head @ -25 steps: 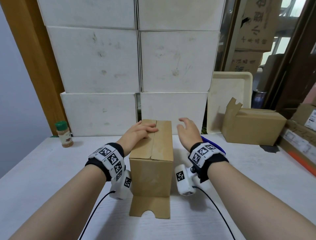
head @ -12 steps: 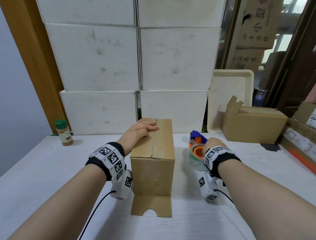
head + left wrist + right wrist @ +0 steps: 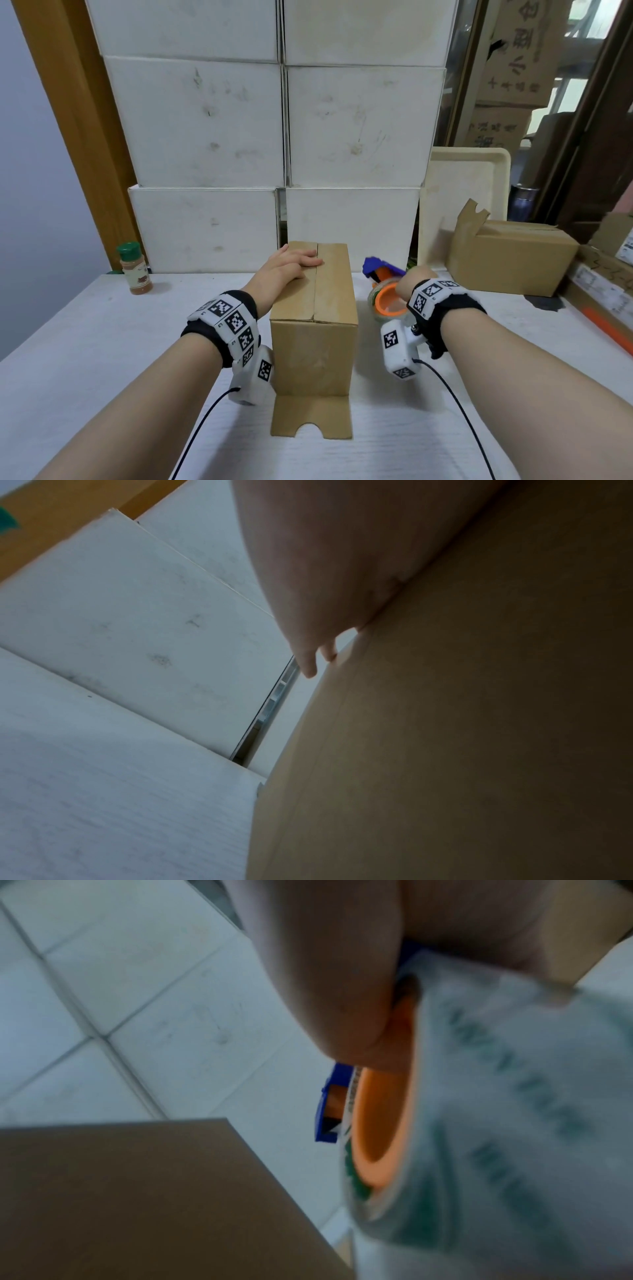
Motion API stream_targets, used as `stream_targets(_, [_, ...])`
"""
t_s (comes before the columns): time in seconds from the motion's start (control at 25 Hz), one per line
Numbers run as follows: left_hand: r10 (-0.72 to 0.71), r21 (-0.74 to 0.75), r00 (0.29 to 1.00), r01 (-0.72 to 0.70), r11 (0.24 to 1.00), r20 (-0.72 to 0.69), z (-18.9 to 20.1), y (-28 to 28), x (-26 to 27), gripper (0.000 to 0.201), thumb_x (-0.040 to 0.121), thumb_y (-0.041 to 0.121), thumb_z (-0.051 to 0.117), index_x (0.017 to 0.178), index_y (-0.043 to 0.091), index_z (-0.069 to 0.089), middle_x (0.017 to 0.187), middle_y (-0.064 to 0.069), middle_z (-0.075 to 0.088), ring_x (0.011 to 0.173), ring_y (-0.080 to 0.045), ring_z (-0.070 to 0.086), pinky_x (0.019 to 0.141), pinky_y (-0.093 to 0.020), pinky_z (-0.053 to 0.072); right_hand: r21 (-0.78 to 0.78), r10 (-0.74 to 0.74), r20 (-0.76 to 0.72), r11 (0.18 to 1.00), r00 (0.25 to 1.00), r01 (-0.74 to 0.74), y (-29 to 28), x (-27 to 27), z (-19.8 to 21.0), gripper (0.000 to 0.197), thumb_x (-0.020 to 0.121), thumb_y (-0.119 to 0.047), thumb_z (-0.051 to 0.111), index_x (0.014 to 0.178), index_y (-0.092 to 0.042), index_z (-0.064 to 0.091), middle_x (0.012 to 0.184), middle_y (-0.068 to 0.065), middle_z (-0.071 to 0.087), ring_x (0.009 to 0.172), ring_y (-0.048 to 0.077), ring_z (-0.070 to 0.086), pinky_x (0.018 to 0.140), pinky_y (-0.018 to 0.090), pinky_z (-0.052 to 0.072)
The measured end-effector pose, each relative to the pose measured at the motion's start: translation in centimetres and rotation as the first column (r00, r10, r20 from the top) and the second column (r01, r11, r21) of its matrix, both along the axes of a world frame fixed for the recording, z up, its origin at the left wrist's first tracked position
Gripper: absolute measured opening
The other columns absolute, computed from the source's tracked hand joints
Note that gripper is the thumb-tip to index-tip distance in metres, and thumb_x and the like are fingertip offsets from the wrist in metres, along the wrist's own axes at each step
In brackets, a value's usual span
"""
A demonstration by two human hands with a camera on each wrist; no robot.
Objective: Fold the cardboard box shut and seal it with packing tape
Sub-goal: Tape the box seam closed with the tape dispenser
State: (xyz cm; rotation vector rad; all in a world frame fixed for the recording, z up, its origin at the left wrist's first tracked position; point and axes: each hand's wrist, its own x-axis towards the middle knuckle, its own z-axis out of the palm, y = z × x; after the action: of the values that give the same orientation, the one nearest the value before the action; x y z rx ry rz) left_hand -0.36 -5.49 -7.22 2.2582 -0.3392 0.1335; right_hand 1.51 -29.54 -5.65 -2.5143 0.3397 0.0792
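Observation:
A brown cardboard box (image 3: 313,335) stands upright mid-table with its two top flaps folded together along a centre seam. One loose flap (image 3: 311,416) lies flat on the table at its near foot. My left hand (image 3: 286,269) rests flat on the left top flap with straight fingers; the left wrist view shows the palm (image 3: 329,569) against the box side (image 3: 462,723). My right hand (image 3: 412,282), right of the box, grips a tape dispenser (image 3: 385,291) with a blue frame, orange core and clear printed tape roll (image 3: 496,1096). It is held just above the table.
White cartons (image 3: 284,137) are stacked behind the box. A spice jar (image 3: 134,269) with a green cap stands at the left. A second cardboard box (image 3: 510,258) and a cream tray (image 3: 466,192) stand at the right rear. Printed boxes line the right edge.
My right hand left the box's right side, went down to the table and closed around the tape dispenser, lifting it slightly. The left hand stayed on the top flap.

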Motion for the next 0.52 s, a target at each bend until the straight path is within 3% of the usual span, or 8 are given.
stream_targets(0.12, [-0.010, -0.131, 0.999, 0.015, 0.991, 0.041, 0.3, -0.5, -1.2, 0.047, 0.091, -0.009, 0.036, 0.125, 0.013, 0.060, 0.140, 0.010, 0.045, 0.141, -0.008, 0.019, 0.115, -0.015, 0.005, 0.038, -0.027, 0.290, 0.999, 0.957, 0.017, 1.3, 1.0, 3.2, 0.030, 0.089, -0.009, 0.051, 0.118, -0.003, 0.054, 0.115, 0.018, 0.063, 0.090, 0.031, 0.057, 0.071, 0.031, 0.042])
stream_targets(0.16, [-0.022, -0.133, 0.998, 0.029, 0.991, 0.060, 0.4, -0.7, -1.5, 0.046, 0.091, -0.010, 0.036, 0.126, 0.009, 0.059, 0.144, 0.003, 0.045, 0.136, -0.003, 0.022, 0.115, -0.011, 0.003, 0.083, -0.012, 0.368, 0.996, 0.930, -0.019, 1.9, 1.0, 4.6, 0.030, 0.088, -0.005, 0.048, 0.117, -0.005, 0.054, 0.111, 0.016, 0.064, 0.084, 0.029, 0.054, 0.070, 0.029, 0.041])
stream_targets(0.24, [-0.028, -0.012, 0.991, 0.030, 0.999, 0.128, 0.7, -1.0, -2.2, 0.046, 0.091, -0.011, 0.035, 0.129, 0.006, 0.056, 0.147, -0.003, 0.042, 0.127, 0.003, 0.021, 0.101, 0.009, -0.002, 0.134, 0.063, 0.479, 0.981, 0.875, -0.144, 3.0, 0.9, 6.3, 0.039, 0.083, 0.001, 0.044, 0.118, -0.011, 0.054, 0.105, 0.012, 0.063, 0.083, 0.027, 0.053, 0.070, 0.029, 0.041])
stream_targets(0.32, [-0.045, 0.063, 0.984, 0.034, 0.997, 0.174, 0.8, -0.9, -2.5, 0.046, 0.092, -0.011, 0.035, 0.131, 0.005, 0.054, 0.149, -0.004, 0.039, 0.129, 0.001, 0.019, 0.091, 0.015, -0.006, 0.094, 0.185, 0.551, 0.955, 0.814, -0.281, 4.3, 0.4, 7.7, 0.048, 0.080, 0.005, 0.043, 0.122, -0.015, 0.054, 0.107, 0.009, 0.061, 0.090, 0.027, 0.057, 0.074, 0.028, 0.043])
stream_targets(0.4, [-0.076, 0.123, 0.973, 0.050, 0.991, 0.220, 0.8, -0.8, -2.9, 0.044, 0.093, -0.009, 0.036, 0.132, 0.004, 0.052, 0.149, -0.007, 0.038, 0.129, 0.000, 0.018, 0.097, 0.010, -0.008, -0.043, 0.326, 0.569, 0.929, 0.755, -0.368, 5.4, 0.5, 8.1, 0.053, 0.079, 0.007, 0.044, 0.127, -0.015, 0.054, 0.116, 0.008, 0.060, 0.102, 0.026, 0.057, 0.084, 0.026, 0.042])
stream_targets(0.52, [-0.140, 0.188, 0.957, 0.093, 0.978, 0.252, 0.4, -0.7, -2.7, 0.045, 0.089, 0.002, 0.033, 0.129, 0.001, 0.055, 0.146, -0.013, 0.043, 0.134, -0.011, 0.028, 0.119, -0.019, -0.003, -0.183, 0.449, 0.557, 0.887, 0.698, -0.424, 6.4, 0.8, 8.3, 0.055, 0.080, 0.008, 0.046, 0.130, -0.015, 0.053, 0.123, 0.008, 0.056, 0.109, 0.025, 0.055, 0.090, 0.024, 0.039])
